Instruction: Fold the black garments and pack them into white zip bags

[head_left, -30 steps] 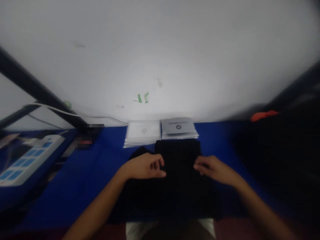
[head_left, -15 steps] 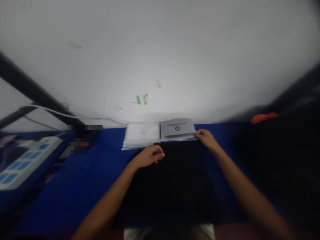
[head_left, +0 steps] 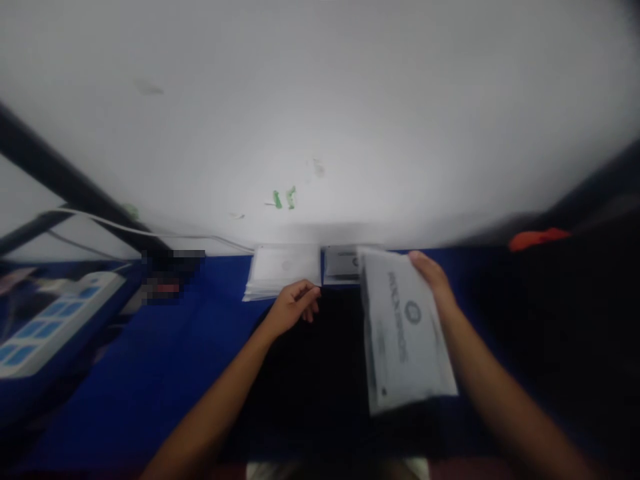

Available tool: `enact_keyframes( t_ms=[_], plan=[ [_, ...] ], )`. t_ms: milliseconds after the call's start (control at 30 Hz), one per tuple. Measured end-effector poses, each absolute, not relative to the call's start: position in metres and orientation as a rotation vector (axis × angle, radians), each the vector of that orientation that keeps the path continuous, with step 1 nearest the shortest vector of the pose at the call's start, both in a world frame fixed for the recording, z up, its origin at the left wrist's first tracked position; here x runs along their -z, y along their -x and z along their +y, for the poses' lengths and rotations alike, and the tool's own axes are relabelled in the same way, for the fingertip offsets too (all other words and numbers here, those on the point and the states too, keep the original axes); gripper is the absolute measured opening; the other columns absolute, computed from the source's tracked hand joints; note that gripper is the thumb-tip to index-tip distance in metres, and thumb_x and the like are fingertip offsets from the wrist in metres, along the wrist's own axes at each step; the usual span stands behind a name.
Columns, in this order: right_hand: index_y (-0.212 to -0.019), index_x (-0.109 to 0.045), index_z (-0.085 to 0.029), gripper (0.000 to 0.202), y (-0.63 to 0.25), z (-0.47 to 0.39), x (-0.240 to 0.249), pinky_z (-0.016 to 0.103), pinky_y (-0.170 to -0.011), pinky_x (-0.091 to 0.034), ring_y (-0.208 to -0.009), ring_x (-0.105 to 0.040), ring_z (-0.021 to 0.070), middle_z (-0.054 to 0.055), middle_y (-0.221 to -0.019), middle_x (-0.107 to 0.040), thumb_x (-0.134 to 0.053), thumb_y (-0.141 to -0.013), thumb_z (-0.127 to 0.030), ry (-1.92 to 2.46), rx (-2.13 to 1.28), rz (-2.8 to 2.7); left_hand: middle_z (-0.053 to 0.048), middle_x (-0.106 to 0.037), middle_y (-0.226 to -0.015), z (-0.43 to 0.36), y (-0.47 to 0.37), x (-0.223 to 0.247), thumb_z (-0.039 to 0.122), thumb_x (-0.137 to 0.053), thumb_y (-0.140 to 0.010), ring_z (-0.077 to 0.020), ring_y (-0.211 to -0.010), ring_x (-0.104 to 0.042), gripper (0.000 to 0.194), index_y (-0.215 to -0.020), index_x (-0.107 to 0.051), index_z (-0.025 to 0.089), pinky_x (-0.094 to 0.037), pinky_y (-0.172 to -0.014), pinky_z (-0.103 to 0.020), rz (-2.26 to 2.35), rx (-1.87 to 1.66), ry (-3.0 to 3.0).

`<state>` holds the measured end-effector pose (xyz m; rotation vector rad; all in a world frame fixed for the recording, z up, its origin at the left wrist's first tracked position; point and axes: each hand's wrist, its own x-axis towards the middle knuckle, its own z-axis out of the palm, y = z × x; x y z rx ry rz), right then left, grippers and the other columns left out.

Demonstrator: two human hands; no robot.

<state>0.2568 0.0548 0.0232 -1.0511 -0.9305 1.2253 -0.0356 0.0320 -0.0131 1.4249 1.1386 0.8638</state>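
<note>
My right hand (head_left: pixel 434 277) grips a grey-white plastic bag (head_left: pixel 405 333) by its upper right edge. Dark lettering and a round logo run along the bag's face, and it hangs tilted above the black cloth (head_left: pixel 320 387). My left hand (head_left: pixel 297 303) is over the cloth's far left edge, thumb against curled fingers, with nothing visible in them. Just beyond that hand lies a stack of white plastic bags (head_left: pixel 285 263). To the right of this stack is another pile of printed bags (head_left: pixel 341 261), partly hidden by the raised bag.
A blue cover (head_left: pixel 190 360) lies over the table, which meets a white wall (head_left: pixel 320 120). At the left stands a white power strip (head_left: pixel 65 320) with blue sockets. A white cable (head_left: pixel 165 235) runs along the wall. An orange object (head_left: pixel 540 239) lies at the right.
My right hand has lifted a printed bag off the right pile and brought it nearer, turned on end. My left hand has shifted slightly left, its fingers drawn closer together.
</note>
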Motion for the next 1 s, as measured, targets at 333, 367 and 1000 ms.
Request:
enact_keyframes(
  t_ms=[333,367,1000],
  plan=[
    [-0.079,-0.056,-0.016,0.039,-0.189,0.014,0.009,0.019,-0.046,-0.033,-0.048,-0.045,0.0065,-0.005,-0.062,-0.056,-0.078,-0.071,-0.047,0.949,-1.964,-1.345,0.000,-0.059,-0.066,0.010,0.021,-0.006,0.053,-0.056,-0.087,-0.0107,-0.056,-0.053,0.040,-0.080,-0.062,0.014,-0.042,-0.053,-0.022,0.928,-0.526,-1.509],
    [-0.080,-0.056,-0.016,0.040,-0.188,0.014,0.013,0.019,-0.046,-0.031,-0.047,-0.043,0.0061,-0.005,-0.061,-0.054,-0.079,-0.070,-0.048,0.967,-1.933,-1.384,0.001,-0.057,-0.066,0.009,0.020,-0.006,0.051,-0.058,-0.086,-0.0102,-0.058,-0.051,0.037,-0.079,-0.062,0.014,-0.040,-0.055,-0.021,0.948,-0.511,-1.575],
    [-0.077,-0.051,-0.019,0.031,-0.220,0.021,-0.003,0.015,-0.031,-0.026,-0.033,-0.037,0.0042,-0.010,-0.049,-0.045,-0.062,-0.086,-0.047,0.989,-1.818,-1.775,0.005,-0.048,-0.061,0.026,0.048,-0.005,0.047,-0.057,-0.085,-0.0086,-0.053,-0.042,0.032,-0.073,-0.052,0.017,-0.034,-0.049,-0.019,1.232,-0.850,-1.457]
  ],
)
